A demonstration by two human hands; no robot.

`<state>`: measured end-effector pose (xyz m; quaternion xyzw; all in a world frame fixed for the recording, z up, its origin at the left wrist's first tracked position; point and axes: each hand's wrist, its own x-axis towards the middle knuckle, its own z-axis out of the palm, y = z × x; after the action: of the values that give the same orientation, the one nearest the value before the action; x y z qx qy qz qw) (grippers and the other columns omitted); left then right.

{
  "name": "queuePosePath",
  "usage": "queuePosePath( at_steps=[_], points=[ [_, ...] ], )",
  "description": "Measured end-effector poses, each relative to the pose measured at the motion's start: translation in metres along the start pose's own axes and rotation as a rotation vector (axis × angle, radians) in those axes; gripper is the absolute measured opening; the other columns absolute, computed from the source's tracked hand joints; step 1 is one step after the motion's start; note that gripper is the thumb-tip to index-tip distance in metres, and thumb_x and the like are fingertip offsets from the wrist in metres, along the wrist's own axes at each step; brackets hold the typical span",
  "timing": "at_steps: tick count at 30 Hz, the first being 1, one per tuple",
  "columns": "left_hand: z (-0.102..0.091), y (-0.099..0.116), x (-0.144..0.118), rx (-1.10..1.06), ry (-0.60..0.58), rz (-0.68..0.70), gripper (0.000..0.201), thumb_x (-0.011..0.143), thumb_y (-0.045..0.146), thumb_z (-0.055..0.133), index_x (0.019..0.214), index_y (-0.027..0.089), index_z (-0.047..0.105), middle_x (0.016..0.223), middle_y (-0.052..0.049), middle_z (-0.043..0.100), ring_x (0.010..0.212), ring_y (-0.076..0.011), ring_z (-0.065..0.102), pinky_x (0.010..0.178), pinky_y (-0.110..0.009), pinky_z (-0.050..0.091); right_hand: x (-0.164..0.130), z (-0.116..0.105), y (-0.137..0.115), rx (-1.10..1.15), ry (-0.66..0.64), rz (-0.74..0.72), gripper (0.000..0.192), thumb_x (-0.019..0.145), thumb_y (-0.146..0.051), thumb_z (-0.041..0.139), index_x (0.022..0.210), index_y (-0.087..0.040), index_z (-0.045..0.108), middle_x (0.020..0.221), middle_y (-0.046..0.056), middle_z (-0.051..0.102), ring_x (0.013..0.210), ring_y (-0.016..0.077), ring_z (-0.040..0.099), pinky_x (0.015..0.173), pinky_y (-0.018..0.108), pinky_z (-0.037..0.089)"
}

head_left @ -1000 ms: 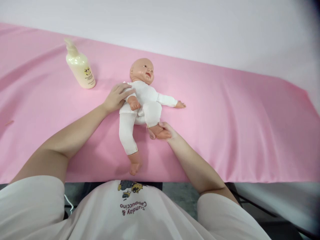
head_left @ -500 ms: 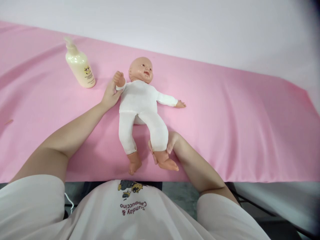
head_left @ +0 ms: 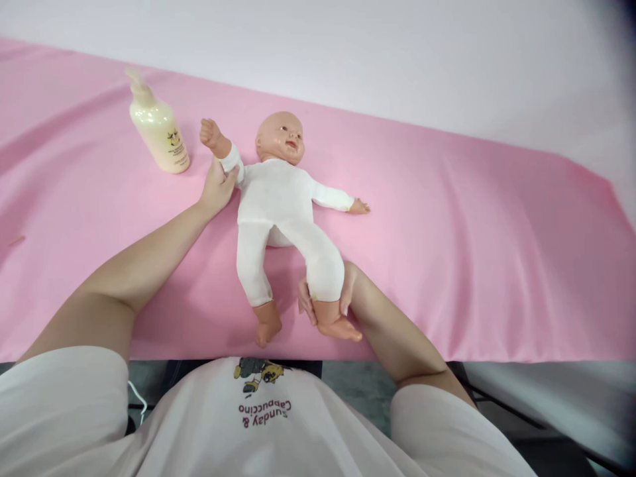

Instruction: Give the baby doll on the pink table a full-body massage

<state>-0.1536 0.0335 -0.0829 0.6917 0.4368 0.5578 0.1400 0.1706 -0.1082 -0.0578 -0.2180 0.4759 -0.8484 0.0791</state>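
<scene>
Clasped: person's left hand (head_left: 217, 190) round white-sleeved arm (head_left: 233, 162) of bald, cloth-bodied baby doll (head_left: 275, 193); right hand (head_left: 350, 281) round its lower leg (head_left: 326, 281). Doll on its back on smooth pink cloth (head_left: 447, 258), right of cream plastic pump bottle (head_left: 159, 136).

Pink-covered table (head_left: 447, 245) | doll (head_left: 275, 192) on its back | pump bottle (head_left: 158, 132) standing | thin orangish strip (head_left: 16, 240), far left

One doll (head_left: 276, 192), one pump bottle (head_left: 159, 136), two hands (head_left: 217, 189), one cloth (head_left: 447, 252)
</scene>
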Motion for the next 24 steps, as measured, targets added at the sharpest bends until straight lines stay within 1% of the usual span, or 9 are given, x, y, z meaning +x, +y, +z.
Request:
queuePosePath(
  at_steps=[3,4,7,9,11,15,17,19,24],
  points=[
    [-0.002,0.017,-0.001,0.062,-0.109,0.112,0.057,0.1,0.066,0.044,0.133,0.021,0.053,0.129,-0.017,0.064,0.124,-0.0296,0.061,0.112,-0.052,0.047,-0.001,0.0,-0.001,-0.001,0.016,-0.157,0.067,0.068,-0.018,0.09,0.125,-0.013,0.056,0.109,0.01,0.075,0.106,0.0196,0.073,0.115,0.039,0.044],
    [-0.002,0.024,-0.002,0.082,-0.164,0.16,0.055,0.1,0.064,0.045,0.134,0.021,0.054,0.131,-0.018,0.064,0.127,-0.0304,0.06,0.113,-0.052,0.045,-0.003,0.001,-0.002,0.01,0.08,-0.231,0.062,0.072,-0.027,0.087,0.124,-0.013,0.056,0.104,0.008,0.075,0.1,0.0185,0.073,0.114,0.039,0.044],
    [-0.003,0.042,-0.003,0.151,-0.328,0.289,0.049,0.101,0.055,0.048,0.136,0.023,0.058,0.136,-0.016,0.062,0.132,-0.0321,0.056,0.115,-0.055,0.041,-0.01,0.002,-0.004,0.033,0.395,-0.407,0.054,0.085,-0.051,0.069,0.121,-0.013,0.058,0.087,0.003,0.071,0.081,0.0164,0.065,0.106,0.041,0.048],
    [-0.004,0.051,-0.004,0.209,-0.396,0.333,0.042,0.102,0.048,0.049,0.136,0.026,0.061,0.139,-0.014,0.062,0.135,-0.032,0.054,0.115,-0.055,0.039,-0.014,0.001,-0.006,0.034,0.572,-0.409,0.053,0.087,-0.053,0.063,0.121,-0.012,0.061,0.081,0.002,0.068,0.075,0.016,0.061,0.097,0.039,0.052],
    [-0.004,0.057,-0.004,0.25,-0.429,0.354,0.038,0.102,0.042,0.049,0.135,0.029,0.063,0.139,-0.013,0.062,0.137,-0.031,0.052,0.115,-0.055,0.038,-0.016,-0.001,-0.006,0.027,0.719,-0.363,0.054,0.085,-0.051,0.065,0.12,-0.01,0.062,0.08,0.004,0.068,0.075,0.0169,0.061,0.086,0.036,0.055],
    [-0.004,0.058,-0.005,0.224,-0.423,0.361,0.033,0.102,0.039,0.053,0.132,0.032,0.065,0.137,-0.012,0.064,0.134,-0.03,0.053,0.114,-0.055,0.039,-0.017,-0.006,0.001,0.026,0.96,-0.295,0.052,0.079,-0.044,0.068,0.116,-0.008,0.062,0.08,0.006,0.069,0.077,0.0189,0.064,0.076,0.033,0.055],
    [-0.004,0.058,-0.004,0.192,-0.407,0.337,0.032,0.1,0.042,0.054,0.129,0.032,0.067,0.135,-0.011,0.065,0.133,-0.0308,0.054,0.114,-0.055,0.039,-0.016,-0.006,0.005,0.027,0.986,-0.294,0.049,0.08,-0.042,0.067,0.115,-0.007,0.062,0.081,0.007,0.07,0.077,0.0192,0.065,0.077,0.033,0.054],
    [-0.004,0.058,-0.004,0.159,-0.39,0.3,0.034,0.099,0.047,0.055,0.127,0.031,0.068,0.133,-0.011,0.066,0.132,-0.0316,0.056,0.113,-0.055,0.04,-0.014,-0.005,0.006,0.01,0.964,-0.312,0.05,0.08,-0.041,0.067,0.115,-0.006,0.063,0.082,0.008,0.071,0.079,0.0197,0.066,0.08,0.034,0.054],
    [-0.003,0.052,-0.002,0.059,-0.297,0.218,0.05,0.097,0.062,0.052,0.129,0.026,0.063,0.131,-0.015,0.066,0.128,-0.0315,0.06,0.114,-0.054,0.044,-0.008,0.003,0.002,-0.057,0.757,-0.411,0.058,0.082,-0.052,0.068,0.122,-0.01,0.061,0.083,0.004,0.07,0.078,0.0175,0.064,0.094,0.036,0.051]
  ],
)
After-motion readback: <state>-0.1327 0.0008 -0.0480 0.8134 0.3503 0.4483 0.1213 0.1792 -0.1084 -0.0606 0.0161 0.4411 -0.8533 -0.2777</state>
